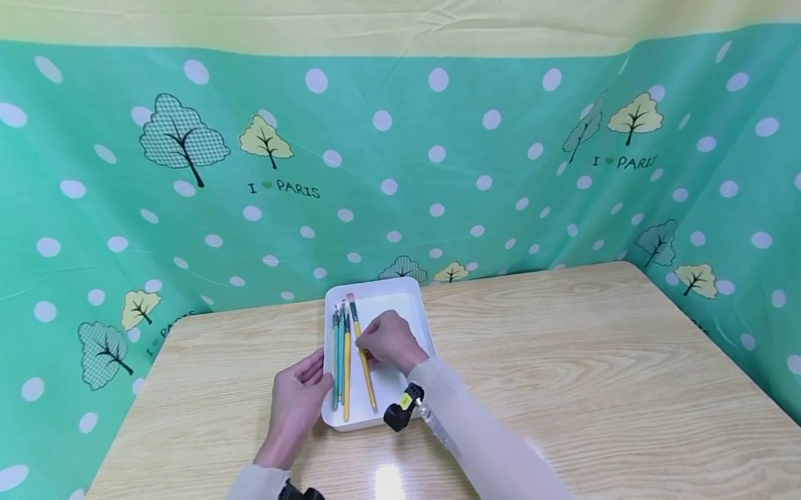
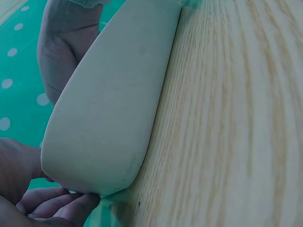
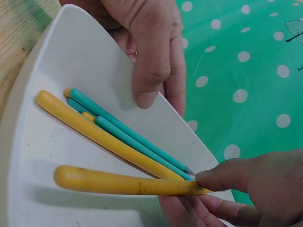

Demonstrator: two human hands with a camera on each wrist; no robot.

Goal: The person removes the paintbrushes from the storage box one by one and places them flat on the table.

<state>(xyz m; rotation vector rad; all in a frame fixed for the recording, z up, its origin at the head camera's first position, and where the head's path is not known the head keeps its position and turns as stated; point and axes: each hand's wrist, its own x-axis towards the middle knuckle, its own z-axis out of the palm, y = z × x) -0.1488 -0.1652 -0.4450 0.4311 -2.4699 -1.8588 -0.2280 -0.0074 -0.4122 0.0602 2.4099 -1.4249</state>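
Observation:
A white rectangular tray [image 1: 403,299] sits on the table. My left hand [image 1: 298,399] grips its left wall, with the thumb hooked over the rim and the fingers along the outside. My right hand [image 1: 390,340], over the tray's middle, pinches a yellow-handled paintbrush [image 3: 118,184] between thumb and fingers. That brush slants with its bristles toward the far end and its rounded handle end near me. Along the tray's left side lie several other paintbrushes, among them a thick yellow one [image 3: 109,142] and teal ones [image 3: 130,125], roughly side by side with bristles pointing away.
The wood-grain table [image 1: 583,361] extends to both sides of the tray. Behind it hangs a green cloth [image 1: 398,205] with white dots and printed trees, which also runs down both sides. The tray's far end is close to the table's back edge.

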